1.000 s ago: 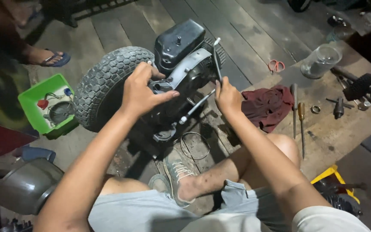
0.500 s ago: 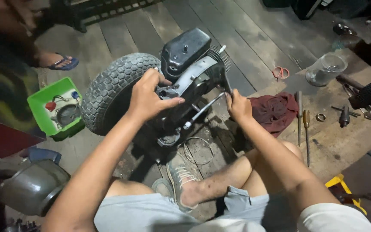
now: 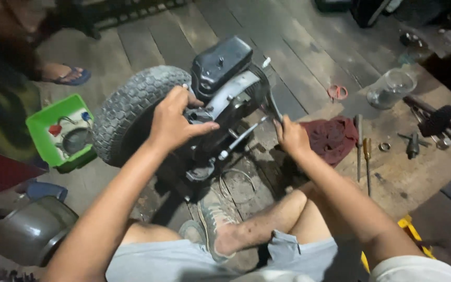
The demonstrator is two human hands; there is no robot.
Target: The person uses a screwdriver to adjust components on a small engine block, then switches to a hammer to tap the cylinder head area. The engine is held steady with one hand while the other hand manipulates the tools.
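Observation:
A small engine assembly [image 3: 225,91] with a black cover lies on the wooden floor against a knobby tyre [image 3: 131,107]. My left hand [image 3: 176,120] grips the grey metal part on the engine's near side. My right hand [image 3: 291,137] is closed around a thin dark tool handle [image 3: 271,104] that reaches up to the engine's right side. A loop of thin wire [image 3: 238,185] lies on the floor below the engine, by my shoe [image 3: 212,219].
A dark red rag [image 3: 332,138], two screwdrivers [image 3: 362,151], red scissors [image 3: 336,92], a clear jar [image 3: 392,87] and several metal parts [image 3: 434,125] lie to the right. A green tray [image 3: 61,133] of small parts sits left, a sandalled foot [image 3: 66,74] behind it, a grey pot [image 3: 30,232] bottom left.
My right hand has shifted slightly along the tool handle by the engine. My left hand keeps its grip. The view has tilted a little.

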